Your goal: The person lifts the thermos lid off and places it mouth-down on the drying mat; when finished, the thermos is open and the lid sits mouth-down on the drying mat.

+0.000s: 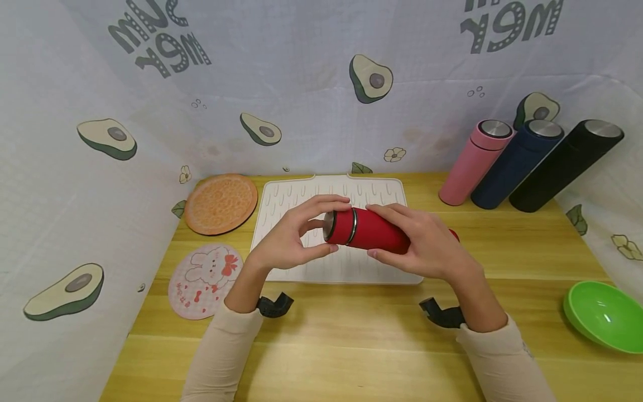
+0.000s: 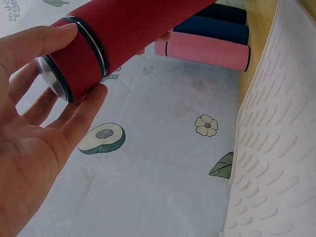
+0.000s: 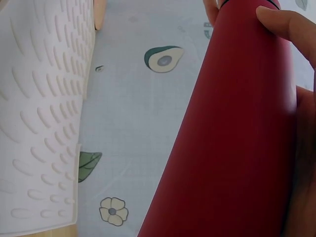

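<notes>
One red bottle [image 1: 379, 231] hung sideways above the white mat [image 1: 283, 195]: our left hand [image 1: 288, 234] pinched it at the cap [image 1: 342, 228] between fingers and thumb, while our right hand [image 1: 432, 240] curled its fingers round the body. On the surface [image 1: 351, 346] we had a pink bottle [image 1: 468, 170], a blue bottle [image 1: 511, 167] and a black bottle [image 1: 560, 167] standing in a row at the far right, a green bowl [image 1: 580, 324] nearer us, and an orange round mat [image 1: 221, 204] at the far left

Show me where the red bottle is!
In the head view, the red bottle is near the middle, over the white mat, between the left hand at its lid and the right hand gripping its body.
</notes>
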{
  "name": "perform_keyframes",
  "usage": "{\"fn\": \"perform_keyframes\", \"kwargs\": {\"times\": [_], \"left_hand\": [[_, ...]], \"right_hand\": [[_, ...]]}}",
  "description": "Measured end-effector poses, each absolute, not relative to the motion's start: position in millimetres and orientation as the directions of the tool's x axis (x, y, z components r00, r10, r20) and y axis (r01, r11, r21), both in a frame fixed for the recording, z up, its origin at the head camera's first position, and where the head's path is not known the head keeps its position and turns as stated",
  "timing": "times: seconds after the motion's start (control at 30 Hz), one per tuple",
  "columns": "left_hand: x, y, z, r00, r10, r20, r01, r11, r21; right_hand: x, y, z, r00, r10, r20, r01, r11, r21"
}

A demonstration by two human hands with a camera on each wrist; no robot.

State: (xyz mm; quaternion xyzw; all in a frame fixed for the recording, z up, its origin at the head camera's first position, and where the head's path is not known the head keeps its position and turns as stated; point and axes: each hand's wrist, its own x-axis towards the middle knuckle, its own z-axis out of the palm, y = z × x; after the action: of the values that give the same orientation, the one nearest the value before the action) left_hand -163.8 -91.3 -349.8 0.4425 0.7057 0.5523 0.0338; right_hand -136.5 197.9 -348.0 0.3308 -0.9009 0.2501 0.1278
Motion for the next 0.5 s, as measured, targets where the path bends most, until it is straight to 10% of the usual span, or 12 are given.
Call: {"fn": "perform_keyframes", "kwargs": {"times": [0.5], "left_hand": [[-161.5, -89.9, -348.7, -0.757, 0.558, 0.340, 0.459, 0.084, 0.884]], "right_hand": [[-136.1, 196.6, -347.2, -0.754, -0.522, 0.399, -0.653, 0.662, -0.369]]}}
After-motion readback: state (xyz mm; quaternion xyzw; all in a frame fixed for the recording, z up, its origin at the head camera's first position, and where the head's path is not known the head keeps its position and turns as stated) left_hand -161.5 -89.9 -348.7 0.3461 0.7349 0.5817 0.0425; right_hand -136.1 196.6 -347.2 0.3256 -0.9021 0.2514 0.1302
